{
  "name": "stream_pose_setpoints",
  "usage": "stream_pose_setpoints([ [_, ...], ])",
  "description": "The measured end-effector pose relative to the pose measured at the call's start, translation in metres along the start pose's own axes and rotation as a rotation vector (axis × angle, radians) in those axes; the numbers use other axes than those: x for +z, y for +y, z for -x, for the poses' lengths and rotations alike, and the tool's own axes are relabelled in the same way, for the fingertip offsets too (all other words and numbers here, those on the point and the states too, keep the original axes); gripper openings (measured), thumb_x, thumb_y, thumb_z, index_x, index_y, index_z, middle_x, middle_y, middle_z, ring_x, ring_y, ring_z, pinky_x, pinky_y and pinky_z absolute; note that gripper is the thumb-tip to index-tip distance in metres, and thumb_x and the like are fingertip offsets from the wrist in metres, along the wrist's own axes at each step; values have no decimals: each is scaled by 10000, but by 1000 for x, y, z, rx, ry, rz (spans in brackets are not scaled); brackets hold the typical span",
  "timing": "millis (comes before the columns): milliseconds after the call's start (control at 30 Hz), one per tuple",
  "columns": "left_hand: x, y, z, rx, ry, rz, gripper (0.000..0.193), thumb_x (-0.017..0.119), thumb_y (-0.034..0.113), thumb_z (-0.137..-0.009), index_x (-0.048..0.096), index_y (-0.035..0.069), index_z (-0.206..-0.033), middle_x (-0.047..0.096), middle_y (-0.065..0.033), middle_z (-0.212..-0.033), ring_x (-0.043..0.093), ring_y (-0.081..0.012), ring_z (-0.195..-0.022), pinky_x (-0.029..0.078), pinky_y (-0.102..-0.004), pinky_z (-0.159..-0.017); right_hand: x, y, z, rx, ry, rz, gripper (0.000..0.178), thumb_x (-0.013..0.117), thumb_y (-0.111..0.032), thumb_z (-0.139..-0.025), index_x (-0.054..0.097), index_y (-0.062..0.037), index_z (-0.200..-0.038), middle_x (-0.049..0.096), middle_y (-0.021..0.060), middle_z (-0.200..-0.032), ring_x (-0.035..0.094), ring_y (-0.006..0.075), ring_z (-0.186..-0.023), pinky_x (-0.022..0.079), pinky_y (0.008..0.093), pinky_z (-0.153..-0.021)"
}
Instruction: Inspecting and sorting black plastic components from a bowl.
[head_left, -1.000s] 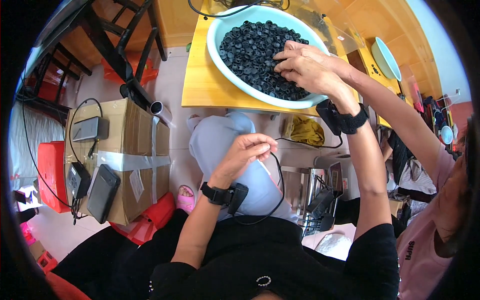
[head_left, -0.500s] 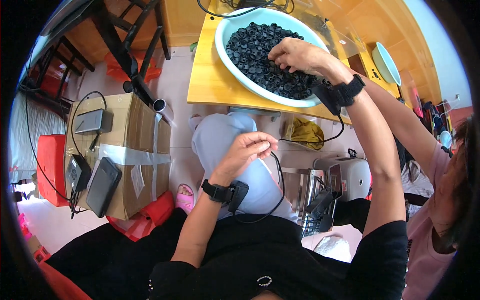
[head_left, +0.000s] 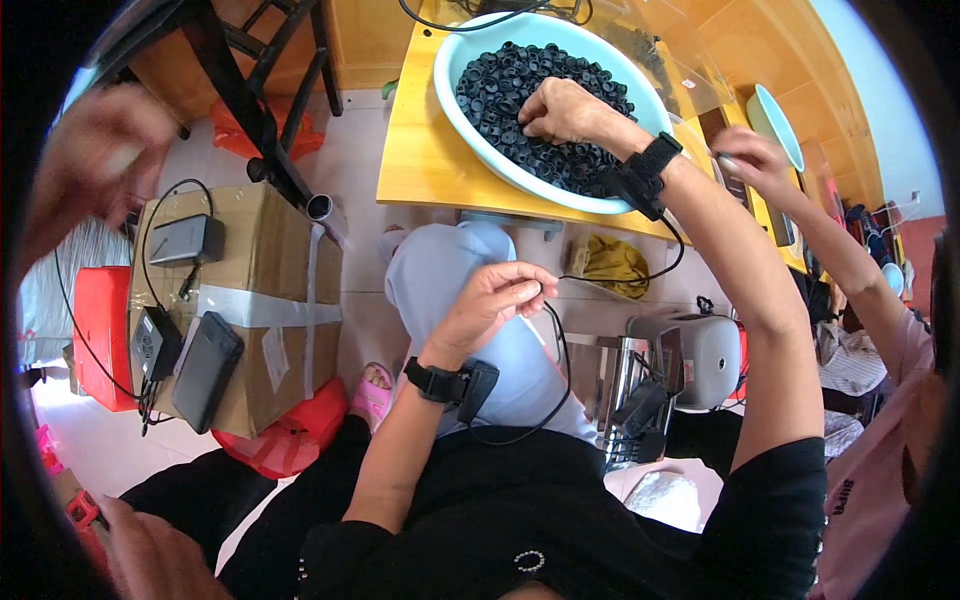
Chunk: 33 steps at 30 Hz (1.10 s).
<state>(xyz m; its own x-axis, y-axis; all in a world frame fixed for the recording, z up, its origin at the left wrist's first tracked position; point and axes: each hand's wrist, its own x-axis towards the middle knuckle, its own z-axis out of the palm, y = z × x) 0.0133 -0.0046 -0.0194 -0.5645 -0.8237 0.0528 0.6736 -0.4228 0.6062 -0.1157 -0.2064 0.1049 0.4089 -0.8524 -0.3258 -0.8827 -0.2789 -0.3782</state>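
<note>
A pale turquoise basin [head_left: 462,155] on the yellow table holds a heap of small black ring-shaped caps [head_left: 500,95]. My right hand [head_left: 570,112] reaches into it from the right. Its fingers are curled together with the tips against the caps, and whatever they pinch is hidden. My left hand [head_left: 500,300] hovers over the light-coloured trouser leg, in front of the table. Thumb and fingers press together there around something too small to make out. A thin black cable [head_left: 566,350] runs close to these fingertips. Black straps with small boxes sit on both wrists.
A co-worker's hand [head_left: 755,160] is at the table's right, near another turquoise basin [head_left: 775,125]. Other people's hands [head_left: 105,150] show blurred at the left edge. A taped cardboard box [head_left: 270,260] bears power banks and cables. A grey-white appliance [head_left: 700,360] stands beneath the table.
My right hand has shifted slightly left and lower in the heap. My left hand stays put. The right-hand co-worker has drawn back, and other people's hands have appeared at the left.
</note>
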Motion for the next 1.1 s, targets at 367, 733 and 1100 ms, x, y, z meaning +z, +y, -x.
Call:
stream_pose_setpoints([
  [367,1,-6,-1,16,-7,5,181,542,86,-871,611,-5,-1012,618,-79,-908,510,-89,-724,408,-210,-650,12,-2,-7,-233,211,274,142,594,9,-564,625,-16,-701,630,151,-697,624,298,-683,493,364,-622],
  [733,9,-4,-4,-66,62,-48,197,545,100,-880,596,-5,-1039,628,-90,-943,540,-92,-731,423,-203,-644,-24,37,40,20,148,-429,118,503,56,-710,612,18,-733,627,147,-643,633,193,-553,539,269,-499],
  [1100,18,-2,-9,-78,100,-64,186,520,106,-893,598,-6,-1019,611,-68,-917,549,-101,-754,432,-216,-655,-27,62,120,-184,104,-1125,211,611,-60,-822,607,25,-1014,632,83,-948,650,161,-834,534,229,-779],
])
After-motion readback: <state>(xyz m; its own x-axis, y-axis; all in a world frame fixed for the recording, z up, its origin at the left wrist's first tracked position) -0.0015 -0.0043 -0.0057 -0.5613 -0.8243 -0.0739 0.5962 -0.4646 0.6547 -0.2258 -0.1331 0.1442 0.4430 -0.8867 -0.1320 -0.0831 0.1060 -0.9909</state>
